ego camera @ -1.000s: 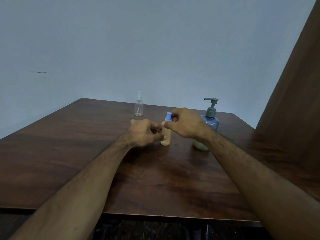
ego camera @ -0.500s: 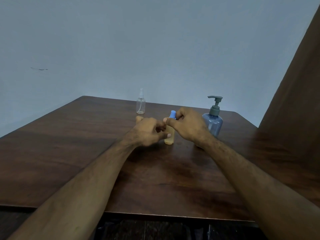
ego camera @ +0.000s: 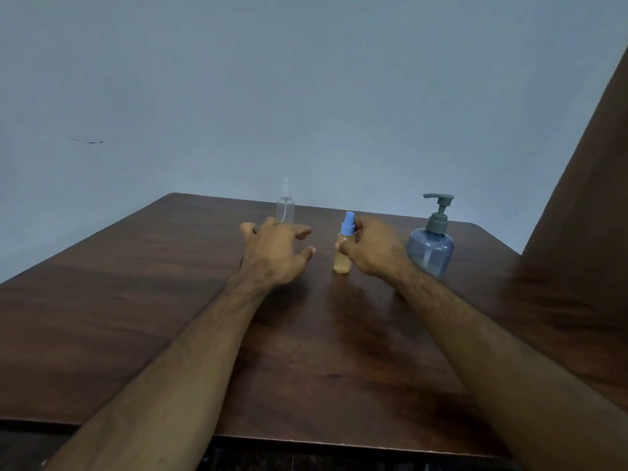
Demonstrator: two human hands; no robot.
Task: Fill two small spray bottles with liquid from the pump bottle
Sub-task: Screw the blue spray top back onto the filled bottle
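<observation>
Head view: right hand [ego camera: 370, 251] pinches the capped amber bottle [ego camera: 343, 254]; left hand [ego camera: 277, 254] spread, empty. Reaching for the clear bottle [ego camera: 285, 207] could topple it, being light.

One view only: head cam, wide-angle, worn by the person, looks fwd and slightly down over the table [ego camera: 142, 328] toward the wall [ego camera: 306, 96]. Both forearms enter from bottom edge; hands and bottles sit mid-frame, fairly near. Table's near edge shows at bottom. No 2nd view to overlap.
</observation>
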